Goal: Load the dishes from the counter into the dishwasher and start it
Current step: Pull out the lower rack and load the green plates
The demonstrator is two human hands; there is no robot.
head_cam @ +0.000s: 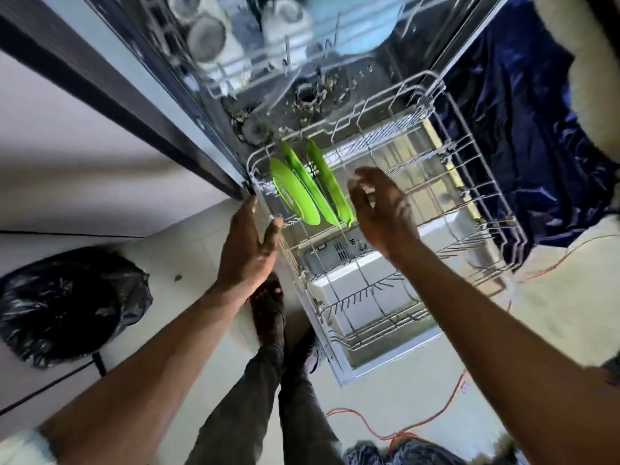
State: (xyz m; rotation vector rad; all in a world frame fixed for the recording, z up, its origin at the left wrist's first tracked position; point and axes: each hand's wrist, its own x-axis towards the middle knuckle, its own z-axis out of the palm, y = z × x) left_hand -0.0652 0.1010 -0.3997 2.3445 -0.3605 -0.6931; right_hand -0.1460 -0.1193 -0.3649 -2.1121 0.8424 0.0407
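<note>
The open dishwasher [335, 75] fills the picture from 11 to 1 o'clock. Its door [365, 293] is dropped flat toward 5 o'clock. On the door rests the lower rack [471, 182], pulled fully out, with most of its wire tines bare. A dark blue cloth [510, 129] hangs at 2 o'clock, just beside the rack's far rim. A black bin bag [67, 303] sits on the pale floor at 9 o'clock, well apart from the machine. The upper rack [231, 75], at 12 o'clock inside the tub, holds blurred pale cups or bowls and something light blue.

The person's legs [268, 391] in dark trousers stand at 6 o'clock, at the door's left edge. The left hand [248, 243] lies at 9 o'clock from the lower rack. Its fingers are straight and spread and grip nothing. Its fingertips reach the rack's near-left corner and its thumb is close to the rim wire. Whether it touches is lost in blur. The right hand [382, 213] hovers over the rack's middle with fingers loosely curled, and nothing shows in them.

Three green plates [295, 194] stand on edge, side by side in the tines at the rack's 10 o'clock corner. The rightmost one is just beside the right hand's fingers. An orange cable [402, 429] trails over the floor at 5 o'clock. Crumbs [330, 83] lie scattered round the drain on the tub floor at 12 o'clock.
</note>
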